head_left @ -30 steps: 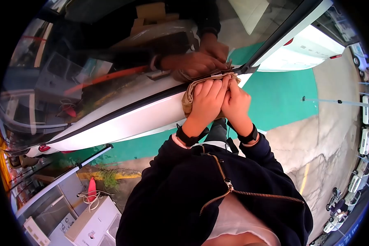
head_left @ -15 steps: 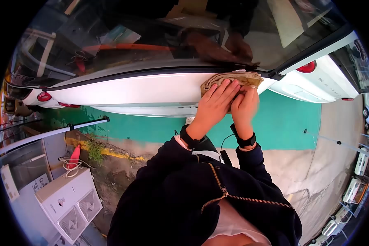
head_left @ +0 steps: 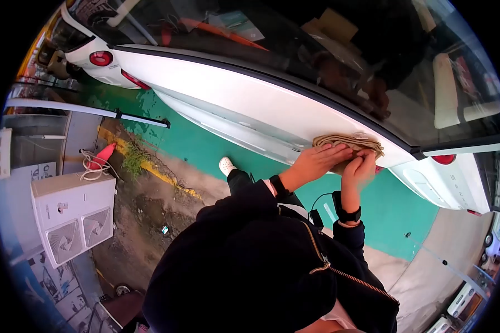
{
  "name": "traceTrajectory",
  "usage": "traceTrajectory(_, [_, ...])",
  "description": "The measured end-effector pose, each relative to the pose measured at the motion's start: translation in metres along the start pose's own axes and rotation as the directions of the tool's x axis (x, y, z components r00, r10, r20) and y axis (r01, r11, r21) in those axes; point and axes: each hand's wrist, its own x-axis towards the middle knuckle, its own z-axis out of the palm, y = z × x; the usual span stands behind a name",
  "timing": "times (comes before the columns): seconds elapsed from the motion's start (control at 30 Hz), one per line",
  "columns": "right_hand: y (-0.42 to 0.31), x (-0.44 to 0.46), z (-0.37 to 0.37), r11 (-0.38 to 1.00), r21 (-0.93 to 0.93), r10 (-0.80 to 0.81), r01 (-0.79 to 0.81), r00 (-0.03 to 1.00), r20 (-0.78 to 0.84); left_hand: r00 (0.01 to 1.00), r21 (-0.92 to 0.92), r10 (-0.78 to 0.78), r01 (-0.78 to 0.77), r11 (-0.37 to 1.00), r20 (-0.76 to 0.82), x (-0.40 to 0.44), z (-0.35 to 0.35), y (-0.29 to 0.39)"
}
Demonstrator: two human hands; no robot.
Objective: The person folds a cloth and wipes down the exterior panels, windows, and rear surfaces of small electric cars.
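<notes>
A folded brown cloth (head_left: 347,140) lies against the white rear panel of a vehicle (head_left: 233,91), just below the dark rear window (head_left: 294,61). My left hand (head_left: 321,162) grips the cloth from its left side, fingers laid over the near folds. Beside it, my right hand (head_left: 358,175) is closed on the cloth's near right part, fingers bent; its outer edge is slightly blurred. The thumbs and the cloth's underside are partly hidden. Both wrists wear black bands, and a thin black cable hangs near the right one.
Another white vehicle (head_left: 444,180) stands to the right. On the left are a metal rail (head_left: 89,108), a white box-like unit with vents (head_left: 75,216), and a red cone-shaped object (head_left: 101,157) with a cord. Green painted ground (head_left: 394,216) runs below the panel; my white shoe (head_left: 226,166) rests there.
My view has turned, so the panel now slopes down to the right. My hands and the cloth appear lower and farther right in the picture. A white shoe has come into sight.
</notes>
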Motion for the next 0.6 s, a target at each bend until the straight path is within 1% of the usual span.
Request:
traceTrajectory(0.03, [-0.006, 0.002, 0.003, 0.999, 0.042, 0.013, -0.013, 1.000, 0.000, 1.000, -0.072, -0.011, 0.011, 0.997, -0.002, -0.003, -0.005, -0.007])
traceTrajectory(0.07, [-0.003, 0.003, 0.009, 0.998, 0.052, -0.044, 0.045, 0.999, -0.026, 1.000, -0.150, -0.023, 0.021, 0.988, -0.012, -0.005, -0.008, -0.011])
traceTrajectory(0.1, [-0.007, 0.001, 0.018, 0.997, 0.049, -0.064, 0.067, 0.997, -0.046, 0.998, -0.127, -0.062, 0.057, 0.990, -0.034, -0.010, -0.010, -0.018])
traceTrajectory(0.17, [-0.020, 0.001, 0.033, 0.991, 0.028, -0.132, 0.134, 0.988, -0.078, 0.995, -0.198, -0.058, 0.040, 0.979, -0.085, -0.021, -0.007, -0.030])
traceTrajectory(0.2, [-0.027, 0.003, 0.042, 0.986, 0.026, -0.161, 0.163, 0.984, -0.072, 0.989, -0.190, -0.095, 0.073, 0.979, -0.111, -0.028, -0.003, -0.032])
traceTrajectory(0.27, [-0.041, 0.005, 0.059, 0.966, -0.026, -0.259, 0.259, 0.965, -0.027, 0.984, -0.159, -0.111, 0.089, 0.983, -0.136, -0.042, 0.014, -0.046])
traceTrajectory(0.33, [-0.058, 0.006, 0.076, 0.946, -0.038, -0.322, 0.322, 0.947, 0.001, 0.984, -0.059, -0.120, 0.113, 0.992, -0.131, -0.053, 0.018, -0.066])
traceTrajectory(0.37, [-0.067, 0.006, 0.085, 0.949, -0.037, -0.313, 0.313, 0.950, -0.005, 0.989, -0.043, -0.092, 0.087, 0.995, -0.118, -0.059, 0.020, -0.077])
traceTrajectory(0.47, [-0.106, 0.004, 0.114, 0.938, -0.017, -0.345, 0.345, 0.938, 0.010, 0.990, -0.110, -0.084, 0.072, 0.991, -0.114, -0.082, 0.008, -0.118])
traceTrajectory(0.57, [-0.148, -0.003, 0.150, 0.899, -0.011, -0.436, 0.438, 0.896, 0.089, 0.982, -0.095, -0.134, 0.122, 0.988, -0.131, -0.110, -0.003, -0.160])
traceTrajectory(0.6, [-0.162, -0.006, 0.160, 0.893, -0.005, -0.447, 0.450, 0.890, 0.091, 0.981, -0.164, -0.156, 0.135, 0.977, -0.118, -0.120, -0.011, -0.173])
